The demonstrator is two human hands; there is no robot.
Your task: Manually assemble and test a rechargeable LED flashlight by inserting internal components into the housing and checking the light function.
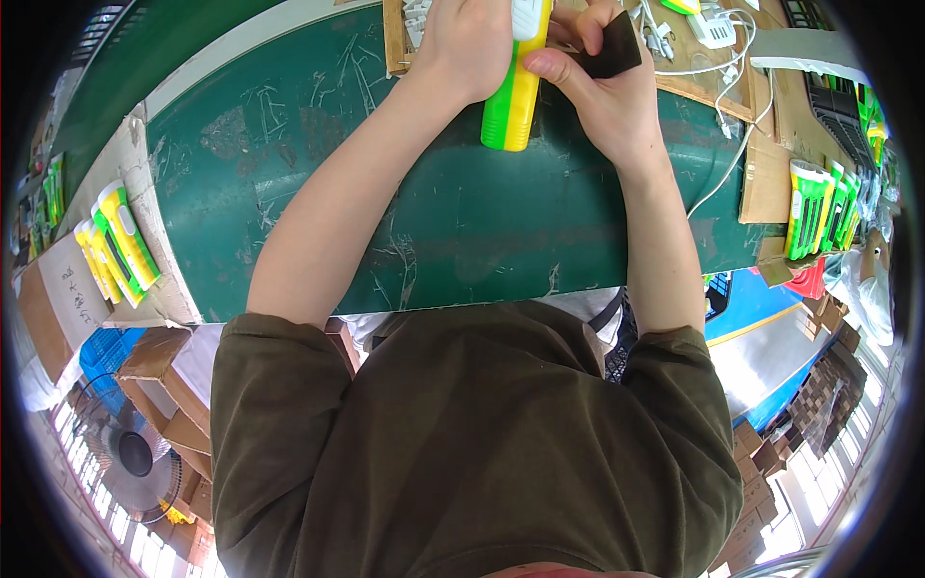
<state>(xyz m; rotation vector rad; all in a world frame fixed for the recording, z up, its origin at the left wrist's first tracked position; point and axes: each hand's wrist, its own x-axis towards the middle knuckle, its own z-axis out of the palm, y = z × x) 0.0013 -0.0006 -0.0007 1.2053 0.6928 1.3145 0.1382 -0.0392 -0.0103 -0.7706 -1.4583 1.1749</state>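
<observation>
While left hand (467,53) clasps green-yellow casing (518,96), presumably steadying it, right hand (615,106), beside casing, curls around dark flat piece (617,50).

The handheld device (511,111) is green and yellow with a white section, the flat piece (617,50) near-black, the bench (501,241) dark green with pale streaks, the shirt (472,433) plain olive-brown.

Looked bright, with strong white glare at the windows (817,480) down low. Went curvy near the edges, black in the corners. Showed the table (520,231) clearly.
</observation>
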